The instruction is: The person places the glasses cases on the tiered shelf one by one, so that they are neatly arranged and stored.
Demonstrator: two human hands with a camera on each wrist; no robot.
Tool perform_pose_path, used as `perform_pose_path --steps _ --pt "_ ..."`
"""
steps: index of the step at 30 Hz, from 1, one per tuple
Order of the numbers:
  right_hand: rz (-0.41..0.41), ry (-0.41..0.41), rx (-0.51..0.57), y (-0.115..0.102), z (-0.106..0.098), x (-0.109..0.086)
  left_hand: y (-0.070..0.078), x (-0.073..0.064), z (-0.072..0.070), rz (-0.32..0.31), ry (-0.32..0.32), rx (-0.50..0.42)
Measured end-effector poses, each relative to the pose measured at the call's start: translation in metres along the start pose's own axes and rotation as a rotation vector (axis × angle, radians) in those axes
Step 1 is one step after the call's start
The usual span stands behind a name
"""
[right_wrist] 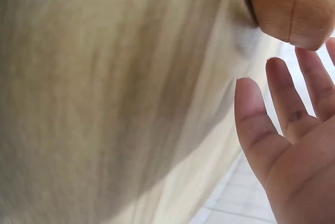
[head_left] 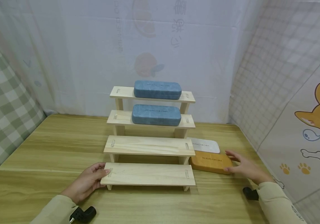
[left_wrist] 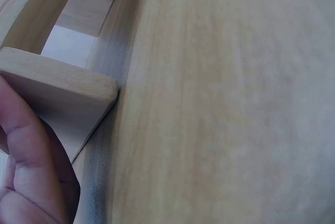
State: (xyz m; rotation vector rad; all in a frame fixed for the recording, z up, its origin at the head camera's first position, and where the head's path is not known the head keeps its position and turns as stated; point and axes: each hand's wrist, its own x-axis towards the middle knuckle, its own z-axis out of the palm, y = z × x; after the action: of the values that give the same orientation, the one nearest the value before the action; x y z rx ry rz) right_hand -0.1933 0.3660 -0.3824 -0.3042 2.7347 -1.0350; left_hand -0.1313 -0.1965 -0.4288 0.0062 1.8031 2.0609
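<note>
While my left grip (head_left: 88, 180) holds the left end of a pale wooden stand (head_left: 148, 175), thumb on top of the lowest shelf, my right grip (head_left: 244, 168) sits wide around the right end of an orange case (head_left: 211, 162). The stand climbs away from me in four plain-grained steps, joints showing near the shelf ends. Rounded at its corners and marked with dark lettering, the orange case lies flat on the table (head_left: 64, 143) just right of the stand; whether my fingers touch it, I cannot tell.

Room to move lies left of the stand, where the table runs toward a green checked cloth (head_left: 6, 105), along its front edge, and right of the orange case, toward a wall panel (head_left: 317, 155) printed with a cartoon dog.

Across the back hangs a pale curtain (head_left: 87, 56) with faint fruit prints. An upper blue case (head_left: 157, 90) and a lower blue case (head_left: 156, 115) occupy the two highest shelves. Beyond the orange case, a white case (head_left: 204, 145) blocks its far side; the stand borders its left.
</note>
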Motion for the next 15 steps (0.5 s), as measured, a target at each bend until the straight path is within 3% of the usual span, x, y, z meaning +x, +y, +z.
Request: perform_pose_path --steps 15 --pt "0.027 -0.042 -0.004 0.0072 0.0003 0.0007 -0.0003 0.0 -0.0002 0.009 -0.006 0.0"
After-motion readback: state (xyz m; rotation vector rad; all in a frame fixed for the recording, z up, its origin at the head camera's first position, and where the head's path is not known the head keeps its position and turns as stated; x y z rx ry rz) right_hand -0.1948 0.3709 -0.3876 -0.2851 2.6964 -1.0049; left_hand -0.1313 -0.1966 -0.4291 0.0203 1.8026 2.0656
